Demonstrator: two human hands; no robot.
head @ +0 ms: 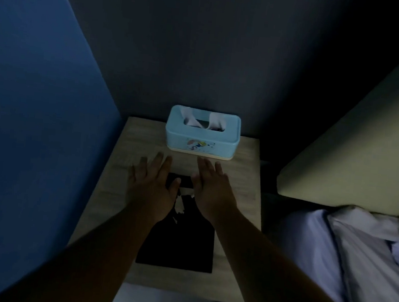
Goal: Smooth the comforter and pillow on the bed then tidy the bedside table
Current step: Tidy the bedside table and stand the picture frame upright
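One light-blue tissue box (202, 133) sits at the 12 o'clock edge of the wooden bedside table (245, 174), against the dark wall. It has a cream base and a small cartoon print on its front face. Through the slot in its lid, two white tufts of tissue (191, 119) poke up, one at each end of the opening.

One flat black item (179, 244), seemingly a dark sheet or bag with a pale torn-looking patch, lies at the table's centre and reaches toward 6 o'clock. What it is exactly cannot be told in the dim light.

Two bare hands lie over its far end. The left hand (154, 183) is spread flat with fingers wide, its thumb resting on the black item. The right hand (211, 186) is also flat, fingers extended and closer together. Neither grasps anything, and both fall just short of the tissue box.

At 3 o'clock, beside the table, one pale pillow (366, 254) with rumpled fabric lies below a padded headboard (364, 147).
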